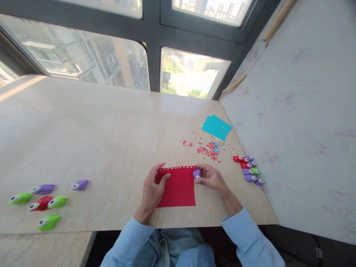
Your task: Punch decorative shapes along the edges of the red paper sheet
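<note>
A sheet of red paper (178, 189) is in front of me, with a row of small punched holes along its far edge and more at its upper left. My left hand (155, 185) grips the paper's left side, thumb on top and fingers partly hidden behind it. At the upper right corner, my right hand (210, 177) closes its thumb and fingers around a small purple paper punch (196, 173). The punch sits against the paper's right edge; whether it is pressed down cannot be told.
Red and blue punched-out bits (208, 150) lie scattered beyond my right hand. Behind them are blue paper sheets (217, 127). Several coloured punches (248, 170) cluster by the right wall (306, 129), and several more, including a green punch (48, 222), lie at the left. Windows line the far side.
</note>
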Demonstrator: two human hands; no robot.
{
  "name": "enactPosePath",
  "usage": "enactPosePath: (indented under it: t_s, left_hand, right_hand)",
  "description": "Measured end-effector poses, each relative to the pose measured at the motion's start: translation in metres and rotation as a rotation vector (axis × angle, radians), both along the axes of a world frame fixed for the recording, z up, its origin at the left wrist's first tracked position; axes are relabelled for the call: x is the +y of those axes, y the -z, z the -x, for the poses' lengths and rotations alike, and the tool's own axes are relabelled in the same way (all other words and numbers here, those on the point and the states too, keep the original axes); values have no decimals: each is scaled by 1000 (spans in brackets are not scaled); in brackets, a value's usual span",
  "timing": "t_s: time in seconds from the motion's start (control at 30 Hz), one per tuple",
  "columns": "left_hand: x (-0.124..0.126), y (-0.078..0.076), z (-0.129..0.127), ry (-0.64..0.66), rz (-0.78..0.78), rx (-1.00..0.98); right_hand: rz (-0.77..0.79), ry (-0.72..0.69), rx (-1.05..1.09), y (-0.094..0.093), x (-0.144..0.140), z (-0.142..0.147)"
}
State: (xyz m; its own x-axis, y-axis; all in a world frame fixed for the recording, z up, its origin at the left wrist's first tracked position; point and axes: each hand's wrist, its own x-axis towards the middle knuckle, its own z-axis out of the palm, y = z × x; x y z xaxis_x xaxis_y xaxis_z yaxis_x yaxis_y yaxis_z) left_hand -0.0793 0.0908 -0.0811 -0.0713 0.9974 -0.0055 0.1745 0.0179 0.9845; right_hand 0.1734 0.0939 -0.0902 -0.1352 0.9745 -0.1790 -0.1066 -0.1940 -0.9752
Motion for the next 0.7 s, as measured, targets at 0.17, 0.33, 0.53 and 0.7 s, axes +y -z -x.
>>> enactPosePath:
  t_s: [0.17,0.33,0.53,0.7]
  left_hand:
    - [0,-2,0,-1,-14,8]
    - [-1,-1,0,-18,-13,18]
    - [-1,-1,0,-20,-13,21]
    - [-1,1,1,-17,-4,10]
  right_hand:
    - [5,20,2,-5,0,6]
    - [29,49,3,-10,-1,13]
    - [43,75,-5,-12,-2,16]
    - [46,88,-11,-12,-2,15]
